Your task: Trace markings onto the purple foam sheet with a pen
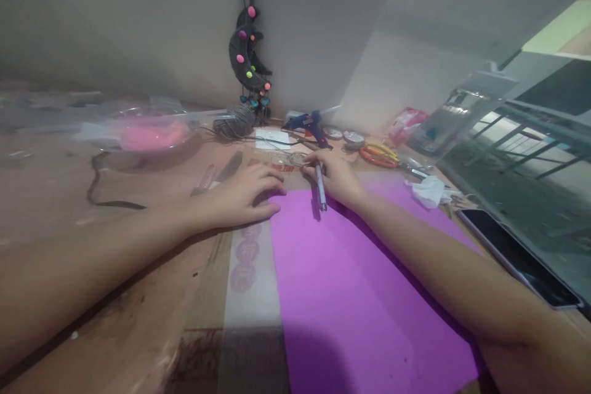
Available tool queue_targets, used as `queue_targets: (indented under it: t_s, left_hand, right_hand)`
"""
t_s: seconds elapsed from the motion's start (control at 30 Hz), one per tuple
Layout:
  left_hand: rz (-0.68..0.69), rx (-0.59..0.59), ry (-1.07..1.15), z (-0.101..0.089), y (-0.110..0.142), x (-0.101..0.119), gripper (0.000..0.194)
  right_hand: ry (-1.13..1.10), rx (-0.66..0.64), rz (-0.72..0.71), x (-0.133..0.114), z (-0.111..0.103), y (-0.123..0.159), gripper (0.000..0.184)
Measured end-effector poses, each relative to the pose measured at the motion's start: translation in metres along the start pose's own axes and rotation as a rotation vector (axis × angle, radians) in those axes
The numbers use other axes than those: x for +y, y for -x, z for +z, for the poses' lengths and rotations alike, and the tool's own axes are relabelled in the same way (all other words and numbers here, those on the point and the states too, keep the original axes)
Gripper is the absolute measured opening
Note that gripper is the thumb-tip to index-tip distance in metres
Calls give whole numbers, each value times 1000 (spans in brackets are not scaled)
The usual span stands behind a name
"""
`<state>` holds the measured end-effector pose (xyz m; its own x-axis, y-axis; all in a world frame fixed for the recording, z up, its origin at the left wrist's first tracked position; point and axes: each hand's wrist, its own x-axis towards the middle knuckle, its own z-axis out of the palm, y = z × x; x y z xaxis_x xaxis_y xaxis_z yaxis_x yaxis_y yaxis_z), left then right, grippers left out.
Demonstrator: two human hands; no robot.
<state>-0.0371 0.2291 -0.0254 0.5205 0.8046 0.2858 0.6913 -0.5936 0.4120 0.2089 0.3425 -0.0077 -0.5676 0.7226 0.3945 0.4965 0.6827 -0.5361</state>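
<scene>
A large purple sheet, paper or thin foam, lies over a piece of cardboard. My left hand rests by the sheet's upper left corner, its fingers apart and nothing in it; the thumb reaches the sheet's edge. At the far edge of the sheet, my right hand holds a light-coloured pen, which tilts back toward me. My right forearm stretches across the sheet's right side. The fingertips of my right hand are partly hidden behind the pen.
Along the wall lie a grey yarn ball, a blue glue gun, orange-handled scissors or pliers and a pink packet. A phone and crumpled tissue lie right. A black moon ornament hangs on the wall.
</scene>
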Motion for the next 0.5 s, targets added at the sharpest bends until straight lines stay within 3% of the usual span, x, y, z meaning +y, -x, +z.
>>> queue_targets:
  t_s: [0.07,0.13,0.23,0.3,0.5]
  left_hand:
    - [1,6,0,0,0,1,31]
    - [-25,23,0,0,0,1,28]
    - [-74,51,9,0,0,3,26]
    - [-94,52,12,0,0,4,27]
    - [-125,36,5,-1,0,5,29]
  right_hand:
    - [-79,68,31,-5,-5,1,14]
    - [-328,60,99,-14,-8,4,25]
    - [-796,-257,272,-26,-6,11,47]
    - [-944,-401,306,-29,-1,16,52]
    - [-975,-258,183,-23,8,22,39]
